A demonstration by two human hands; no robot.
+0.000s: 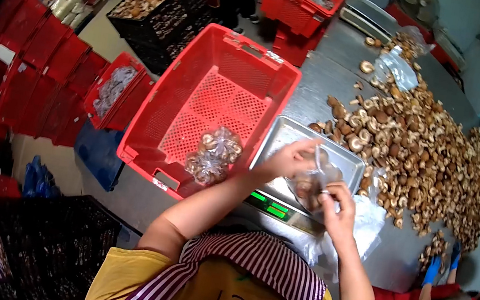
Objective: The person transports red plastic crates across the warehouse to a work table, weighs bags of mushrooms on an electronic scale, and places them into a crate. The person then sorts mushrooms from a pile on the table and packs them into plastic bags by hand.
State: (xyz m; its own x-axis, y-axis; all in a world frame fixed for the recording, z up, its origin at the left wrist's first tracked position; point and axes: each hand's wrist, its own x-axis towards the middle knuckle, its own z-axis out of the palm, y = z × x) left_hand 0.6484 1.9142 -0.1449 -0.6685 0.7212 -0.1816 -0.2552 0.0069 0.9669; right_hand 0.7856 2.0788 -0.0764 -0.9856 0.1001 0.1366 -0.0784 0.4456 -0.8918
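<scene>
**Clear plastic mushroom bag (pixel 305 188) over rectangular silver metal tray (pixel 284 134)**

Our right hand (pixel 339 211) pinches the bag's plastic between thumb and fingers. Our left hand (pixel 289 159) is at its top, fingers partly curled; we can't tell if they grip. Left of tray: red perforated plastic crate (pixel 164 98), filled clear bags (pixel 219 146) inside. Right: loose brown mushroom heap (pixel 416 154) on grey metal table (pixel 327 79).

You get moderate indoor light over worktop (pixel 326 70), dimmer lower left. Glare on clear bag (pixel 400 71), upper right. Your left hand (pixel 288 160) slightly blurred. Fisheye bends edges; corners black.
</scene>
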